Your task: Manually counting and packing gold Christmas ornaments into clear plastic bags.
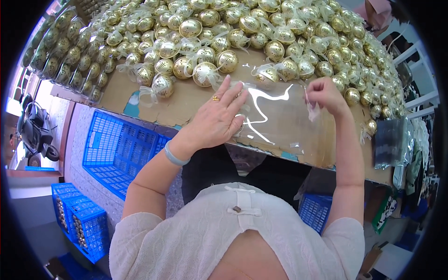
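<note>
A clear plastic sheet or flat package (275,112) lies on the cardboard-covered table in front of me, with bright glare across it. My left hand (219,114) rests with fingers stretched out over its left end, partly covering gold balls and pale ribbon beneath or beside it. At the right end, my right hand (326,95) is closed in a pinch. A thin pale see-through piece (313,113) hangs below these fingers; whether it is part of the package I cannot tell. Just beyond lies a gold ball ornament (266,74) with a sheer ribbon.
Many gold ball ornaments (190,28) with ribbons cover the table's far side. Clear packs of balls (70,58) stand at the left. A stack of clear plastic sheets (393,140) lies at the right edge. Blue crates (105,140) sit on the floor. Another person (379,11) appears far right.
</note>
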